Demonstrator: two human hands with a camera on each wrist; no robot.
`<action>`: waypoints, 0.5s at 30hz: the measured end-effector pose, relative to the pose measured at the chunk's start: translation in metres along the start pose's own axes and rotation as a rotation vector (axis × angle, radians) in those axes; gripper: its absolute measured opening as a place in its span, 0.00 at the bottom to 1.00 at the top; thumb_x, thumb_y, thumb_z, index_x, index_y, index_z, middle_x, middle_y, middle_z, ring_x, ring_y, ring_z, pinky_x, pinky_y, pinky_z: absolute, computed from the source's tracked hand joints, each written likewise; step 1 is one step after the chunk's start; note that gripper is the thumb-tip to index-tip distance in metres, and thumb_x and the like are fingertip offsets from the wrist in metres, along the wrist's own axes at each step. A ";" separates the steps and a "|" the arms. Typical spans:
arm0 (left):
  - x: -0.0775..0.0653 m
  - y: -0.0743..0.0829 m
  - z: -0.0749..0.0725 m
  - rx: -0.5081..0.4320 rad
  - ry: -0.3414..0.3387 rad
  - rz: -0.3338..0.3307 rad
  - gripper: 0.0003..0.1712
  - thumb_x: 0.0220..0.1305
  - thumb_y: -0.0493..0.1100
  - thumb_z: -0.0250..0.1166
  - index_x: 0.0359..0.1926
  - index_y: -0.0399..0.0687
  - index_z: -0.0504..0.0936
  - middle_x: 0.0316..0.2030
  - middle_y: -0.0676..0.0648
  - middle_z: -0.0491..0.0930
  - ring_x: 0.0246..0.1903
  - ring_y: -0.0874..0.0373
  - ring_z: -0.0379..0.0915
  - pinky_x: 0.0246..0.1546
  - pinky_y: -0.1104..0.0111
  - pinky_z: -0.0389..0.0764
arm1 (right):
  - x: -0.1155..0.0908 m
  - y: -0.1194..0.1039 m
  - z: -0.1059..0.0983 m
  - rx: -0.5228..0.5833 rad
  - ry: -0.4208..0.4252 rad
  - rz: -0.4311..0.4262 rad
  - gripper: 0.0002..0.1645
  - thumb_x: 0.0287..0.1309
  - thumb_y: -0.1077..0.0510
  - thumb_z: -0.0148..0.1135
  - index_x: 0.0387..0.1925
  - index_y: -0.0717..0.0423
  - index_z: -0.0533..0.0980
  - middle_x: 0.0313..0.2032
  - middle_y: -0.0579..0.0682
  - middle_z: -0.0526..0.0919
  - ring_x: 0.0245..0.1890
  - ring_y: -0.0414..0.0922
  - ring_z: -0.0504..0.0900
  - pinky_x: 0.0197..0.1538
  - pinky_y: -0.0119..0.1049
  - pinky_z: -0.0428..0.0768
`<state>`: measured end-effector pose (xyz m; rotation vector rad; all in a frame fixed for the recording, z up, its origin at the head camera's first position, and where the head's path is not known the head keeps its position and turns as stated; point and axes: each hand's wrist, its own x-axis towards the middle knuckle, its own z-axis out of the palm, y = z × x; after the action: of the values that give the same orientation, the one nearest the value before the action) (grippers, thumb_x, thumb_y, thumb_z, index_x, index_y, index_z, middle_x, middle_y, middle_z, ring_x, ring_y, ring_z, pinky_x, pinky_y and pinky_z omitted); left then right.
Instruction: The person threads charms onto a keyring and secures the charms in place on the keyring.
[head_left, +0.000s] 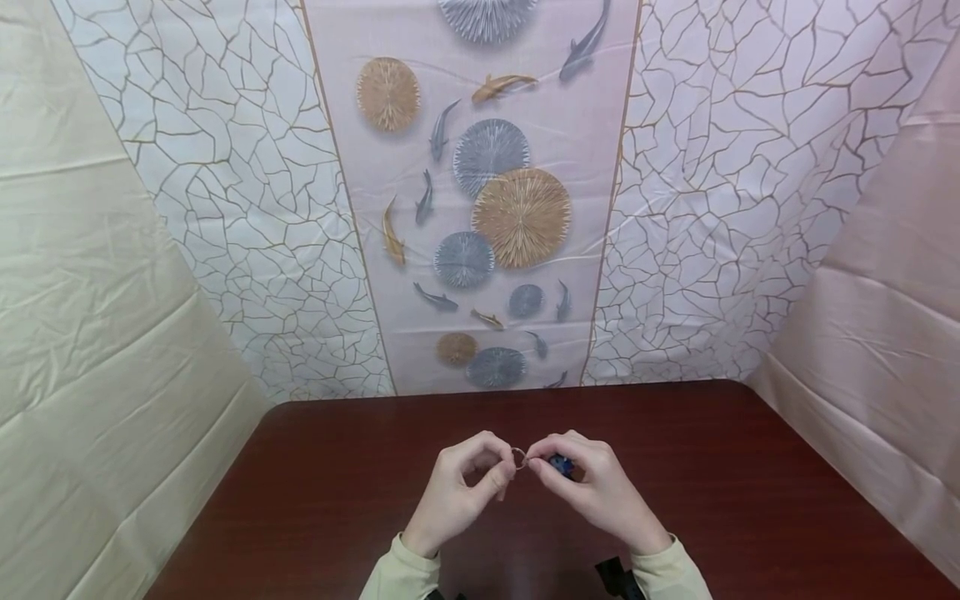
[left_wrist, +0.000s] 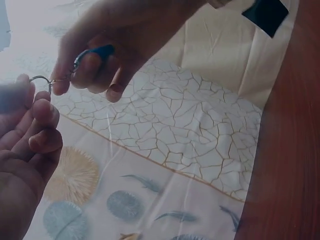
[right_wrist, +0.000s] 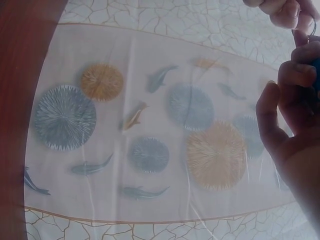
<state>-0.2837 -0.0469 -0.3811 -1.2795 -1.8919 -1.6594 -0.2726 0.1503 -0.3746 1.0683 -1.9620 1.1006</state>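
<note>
Above the table, both hands meet at a thin metal key ring (head_left: 518, 451). My left hand (head_left: 467, 482) pinches the ring's left side between thumb and fingers. My right hand (head_left: 598, 485) pinches the other side, where a short chain (left_wrist: 61, 79) joins the ring. A small blue keychain charm (head_left: 561, 465) hangs off that chain, tucked among the right hand's curled fingers. In the left wrist view its blue end (left_wrist: 104, 51) sticks out past the fingers. Fingers hide much of the charm, so its exact shape is unclear. The right wrist view shows only a sliver of the ring (right_wrist: 313, 26).
A dark red-brown table (head_left: 337, 483) lies under the hands. Behind it hangs a patterned cloth (head_left: 465, 208) with fish and round motifs. Plain beige cloth (head_left: 112, 350) closes in the left side, with more cloth (head_left: 877, 350) at right. Black wrist gear (head_left: 619, 577) sits by the right sleeve.
</note>
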 end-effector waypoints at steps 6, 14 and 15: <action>0.001 0.003 0.003 0.034 0.061 -0.059 0.04 0.62 0.35 0.65 0.35 0.44 0.76 0.17 0.42 0.75 0.15 0.53 0.70 0.17 0.74 0.75 | 0.001 -0.001 0.001 0.003 0.001 -0.004 0.16 0.49 0.73 0.67 0.35 0.51 0.79 0.27 0.46 0.81 0.25 0.32 0.71 0.26 0.19 0.69; 0.003 0.001 0.005 0.061 0.098 0.018 0.02 0.63 0.33 0.62 0.34 0.42 0.78 0.18 0.45 0.73 0.18 0.60 0.71 0.21 0.74 0.75 | 0.002 -0.004 0.001 -0.028 0.007 0.015 0.16 0.49 0.73 0.68 0.34 0.49 0.80 0.28 0.42 0.82 0.25 0.31 0.70 0.28 0.18 0.70; 0.003 0.000 0.005 0.051 0.090 0.032 0.03 0.63 0.32 0.62 0.33 0.42 0.77 0.18 0.45 0.73 0.18 0.60 0.71 0.21 0.74 0.75 | 0.002 -0.004 0.000 -0.032 0.006 0.024 0.17 0.49 0.73 0.68 0.34 0.48 0.80 0.28 0.41 0.82 0.25 0.30 0.70 0.28 0.18 0.70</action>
<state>-0.2837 -0.0416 -0.3802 -1.1884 -1.8393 -1.6146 -0.2700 0.1480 -0.3717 1.0259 -1.9854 1.0801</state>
